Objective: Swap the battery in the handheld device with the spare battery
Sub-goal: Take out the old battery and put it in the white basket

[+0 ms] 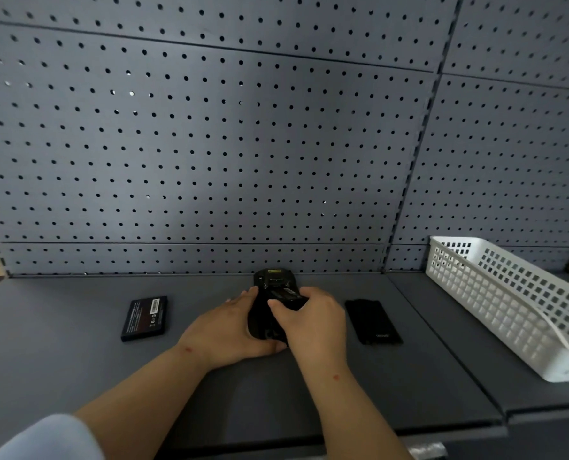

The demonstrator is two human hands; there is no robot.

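A black handheld device (274,283) lies face down on the grey shelf (77,376), its back open toward me. My left hand (230,330) grips its lower body from the left. My right hand (313,323) pinches a black battery (288,297) that sits tilted in the device's open compartment. A second black battery (144,318) with a printed label lies flat on the shelf to the left, apart from both hands. A flat black cover (372,322) lies on the shelf just right of my right hand.
A white perforated plastic basket (495,300) stands at the right on the neighbouring shelf section. A grey pegboard wall (210,144) rises directly behind the device. A seam (442,343) runs between the two shelf sections.
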